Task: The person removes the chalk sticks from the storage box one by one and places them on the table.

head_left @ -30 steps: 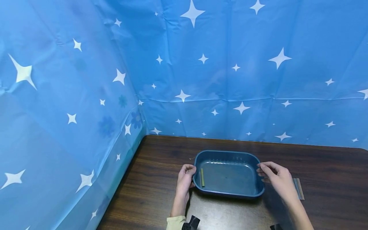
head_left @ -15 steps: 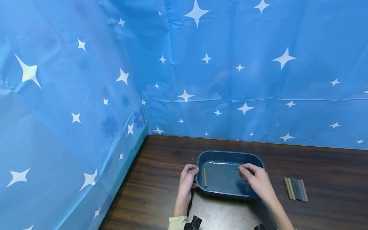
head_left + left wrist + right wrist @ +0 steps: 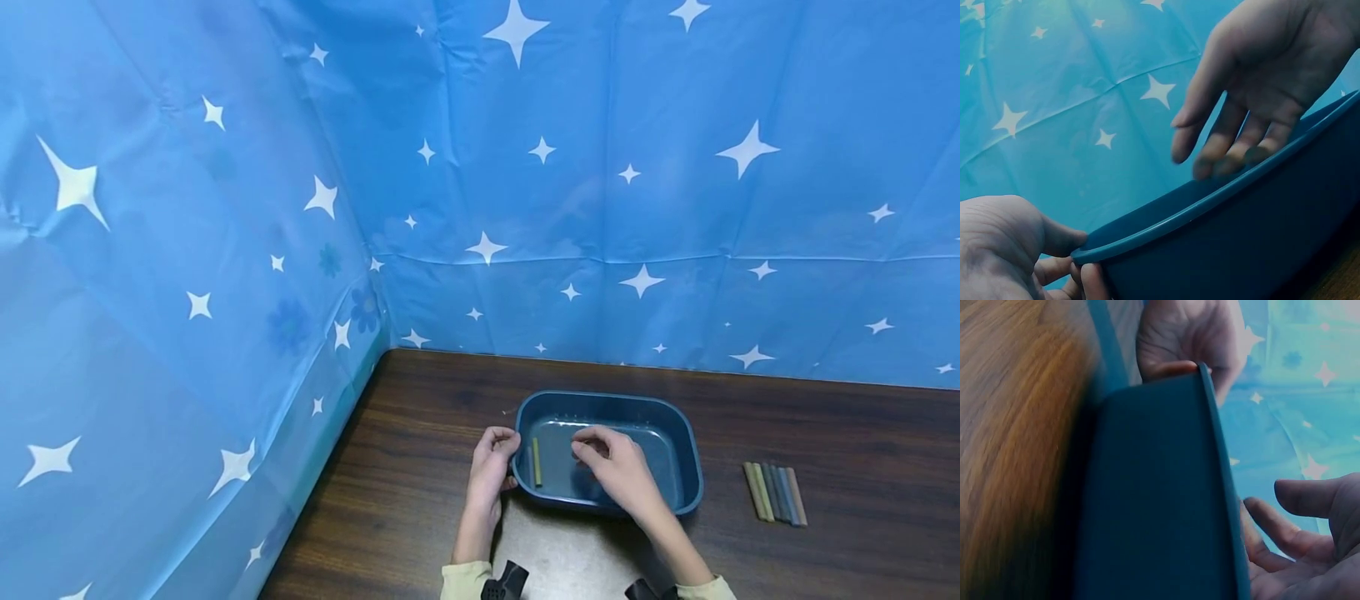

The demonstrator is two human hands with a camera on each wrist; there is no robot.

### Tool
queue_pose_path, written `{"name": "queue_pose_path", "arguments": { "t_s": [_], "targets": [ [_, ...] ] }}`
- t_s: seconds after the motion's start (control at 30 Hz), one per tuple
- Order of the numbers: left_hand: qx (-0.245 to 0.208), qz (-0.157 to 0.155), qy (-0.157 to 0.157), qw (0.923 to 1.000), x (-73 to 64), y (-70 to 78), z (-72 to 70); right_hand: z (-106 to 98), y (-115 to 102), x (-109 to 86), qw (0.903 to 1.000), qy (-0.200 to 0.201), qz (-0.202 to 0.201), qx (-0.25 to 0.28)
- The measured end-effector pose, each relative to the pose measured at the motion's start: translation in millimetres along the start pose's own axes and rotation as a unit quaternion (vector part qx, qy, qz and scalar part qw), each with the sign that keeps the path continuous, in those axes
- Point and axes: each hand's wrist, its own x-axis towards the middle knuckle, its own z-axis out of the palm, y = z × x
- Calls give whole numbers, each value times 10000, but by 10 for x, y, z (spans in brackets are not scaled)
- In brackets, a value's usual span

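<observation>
A dark blue rectangular plastic basin [image 3: 696, 458] stands on the table. My left hand [image 3: 489, 473] grips its left rim, the thumb on top and the fingers under the lip, as the left wrist view [image 3: 1007, 250] shows. Inside the basin, near that end, lies a thin yellow-green stick [image 3: 537, 462]. My right hand [image 3: 622, 473] reaches over the front rim, above the basin's middle. In the left wrist view, the right hand [image 3: 1260, 87] holds nothing; its thumb stands apart from loosely bent fingers that dip behind the rim.
Several thin sticks [image 3: 775, 493], yellowish, grey, blue and brown, lie side by side on the wooden table [image 3: 877, 467] right of the basin. A blue curtain [image 3: 675, 208] with white stars hangs behind the table and along its left side.
My right hand has moved left from the basin's right rim to above its middle, uncovering the row of sticks. My left hand keeps its grip on the left rim.
</observation>
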Motion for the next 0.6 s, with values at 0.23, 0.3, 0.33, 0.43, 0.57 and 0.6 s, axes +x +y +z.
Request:
{"name": "queue_pose_path", "arguments": {
  "t_s": [0.23,0.3,0.33,0.43,0.57,0.6],
  "targets": [
    [-1,75,-46,10000,-26,25,6,201,-13,76,9999,51,-116,55],
    [-14,54,-67,10000,-20,24,1,249,-13,101,9998,-96,-8,181],
    [-25,42,-70,10000,-17,21,-3,271,-12,113,9996,-183,42,189],
    [-36,0,-81,10000,-12,17,-11,333,2,163,9990,-422,131,-84],
    [-70,-15,-105,9999,-20,25,-9,409,23,236,9965,-668,153,-488],
    [-78,5,-105,9999,-26,25,-9,429,29,253,9959,-743,184,-486]
  ]
}}
